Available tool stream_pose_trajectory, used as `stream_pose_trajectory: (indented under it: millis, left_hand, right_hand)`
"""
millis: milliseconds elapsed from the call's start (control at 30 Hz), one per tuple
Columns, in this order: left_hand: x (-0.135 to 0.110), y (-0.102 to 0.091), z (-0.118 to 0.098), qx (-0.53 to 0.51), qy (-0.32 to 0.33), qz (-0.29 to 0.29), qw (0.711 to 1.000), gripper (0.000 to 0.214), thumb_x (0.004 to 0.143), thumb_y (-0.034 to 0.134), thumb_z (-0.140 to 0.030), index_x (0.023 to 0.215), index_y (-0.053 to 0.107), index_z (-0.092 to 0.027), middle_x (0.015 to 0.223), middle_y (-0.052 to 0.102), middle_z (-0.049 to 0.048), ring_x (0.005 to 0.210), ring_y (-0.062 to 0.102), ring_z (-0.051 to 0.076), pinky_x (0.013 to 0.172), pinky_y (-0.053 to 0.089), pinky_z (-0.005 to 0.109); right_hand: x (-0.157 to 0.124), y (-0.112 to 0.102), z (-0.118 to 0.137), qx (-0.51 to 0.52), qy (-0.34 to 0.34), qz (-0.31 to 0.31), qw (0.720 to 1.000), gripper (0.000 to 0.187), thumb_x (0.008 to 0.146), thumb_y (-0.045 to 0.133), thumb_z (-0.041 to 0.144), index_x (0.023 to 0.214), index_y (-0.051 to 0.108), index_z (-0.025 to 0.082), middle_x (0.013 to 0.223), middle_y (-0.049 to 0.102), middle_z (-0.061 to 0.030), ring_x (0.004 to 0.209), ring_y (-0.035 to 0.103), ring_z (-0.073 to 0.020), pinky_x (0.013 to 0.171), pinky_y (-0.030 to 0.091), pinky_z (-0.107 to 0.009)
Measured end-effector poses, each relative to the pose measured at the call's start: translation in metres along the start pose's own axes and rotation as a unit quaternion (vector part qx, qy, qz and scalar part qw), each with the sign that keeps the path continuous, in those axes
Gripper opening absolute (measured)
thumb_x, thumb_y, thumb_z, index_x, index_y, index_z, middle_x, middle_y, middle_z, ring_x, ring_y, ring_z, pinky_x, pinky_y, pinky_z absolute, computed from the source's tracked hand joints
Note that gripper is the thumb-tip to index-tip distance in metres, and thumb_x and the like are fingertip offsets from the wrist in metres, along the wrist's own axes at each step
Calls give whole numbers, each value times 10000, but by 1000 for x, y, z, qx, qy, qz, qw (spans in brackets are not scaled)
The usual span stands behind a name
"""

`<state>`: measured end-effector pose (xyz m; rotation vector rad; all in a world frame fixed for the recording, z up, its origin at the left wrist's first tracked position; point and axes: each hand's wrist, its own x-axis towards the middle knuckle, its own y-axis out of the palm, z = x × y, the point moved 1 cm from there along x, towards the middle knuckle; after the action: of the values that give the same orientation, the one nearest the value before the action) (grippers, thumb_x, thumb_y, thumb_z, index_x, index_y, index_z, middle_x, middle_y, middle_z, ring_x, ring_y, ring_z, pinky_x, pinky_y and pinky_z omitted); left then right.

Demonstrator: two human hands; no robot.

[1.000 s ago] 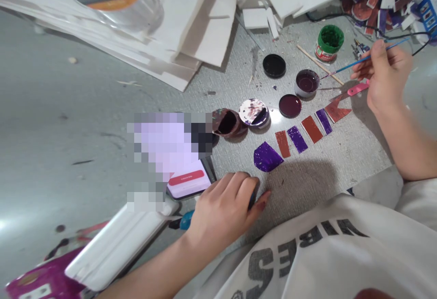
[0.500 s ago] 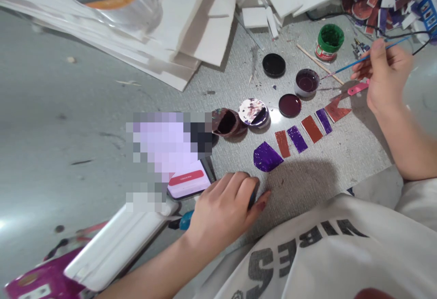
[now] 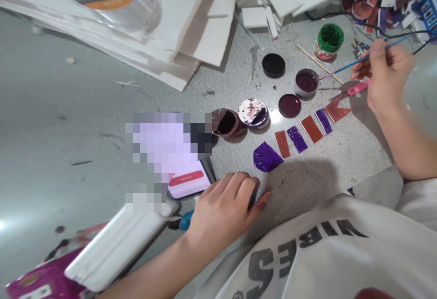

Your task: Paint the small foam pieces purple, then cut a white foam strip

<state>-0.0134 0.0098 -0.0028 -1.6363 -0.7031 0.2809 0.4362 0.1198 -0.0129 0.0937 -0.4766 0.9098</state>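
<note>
My right hand pinches a thin blue paintbrush. Its tip is at the rim of a small cup of dark paint. On the table, my left hand curls over an object with a blue end, mostly hidden under the palm. Painted pieces lie in a row: a purple rounded piece, a narrow brown strip, a purple strip, a wider brown strip, another purple strip and a notched brown piece.
A dark red lid, black lid, green jar, brown jar and paint-smeared white lid stand around. A phone lies left, white boards behind. A pink-handled tool sits by my right hand.
</note>
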Motion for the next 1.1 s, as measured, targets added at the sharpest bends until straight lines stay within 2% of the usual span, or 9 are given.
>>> stream_pose_trajectory:
  millis: [167,333,500,700,900,1000,1100]
  left_hand:
    - [0,1,1,4,1,0,1000,200,1142,626,-353,1004,620,-209,891,698,38,759,701,230,630,530,373]
    - [0,0,1,5,2,4,1000,210,1143,617,-363,1002,621,-208,897,696,43,770,709,238,628,534,379]
    - [1,-1,0,3,4,3,1000,214,1147,606,-358,993,624,-211,893,694,44,767,702,235,627,531,378]
    - [-1,1,1,1,1,9,1000,217,1137,628,-358,989,640,-199,892,693,44,765,708,235,625,537,379]
    - [1,2,1,5,5,8,1000,227,1135,621,-357,978,645,-195,910,712,54,772,716,237,617,544,379]
    - [1,2,1,6,6,6,1000,226,1129,634,-357,973,646,-195,906,714,57,773,715,237,617,537,377]
    - [0,2,2,8,2,6,1000,211,1122,651,-351,974,646,-201,910,721,58,776,712,233,636,533,369]
  right_hand:
    - [1,0,4,2,-20,-30,999,700,862,820,891,768,743,202,583,682,-28,503,716,-183,521,555,-335]
    - [1,1,11,50,-9,-51,997,648,790,924,855,786,773,225,587,693,-13,428,613,-149,414,438,-307]
    - [2,0,16,116,16,-45,992,472,783,1030,661,834,811,246,705,778,-23,461,620,-143,409,365,-298]
    - [-2,-1,21,126,67,10,990,209,847,934,450,870,853,258,806,829,-39,558,696,-168,494,411,-315]
    - [-3,1,25,93,107,25,990,146,718,956,297,822,866,248,789,844,-33,547,689,-132,490,438,-293]
    - [-2,1,20,77,103,20,992,163,699,953,299,820,849,263,765,825,-25,542,671,-138,492,432,-325]
    - [0,-2,17,44,100,15,994,172,741,908,389,857,815,303,782,797,-11,574,665,-161,539,467,-378]
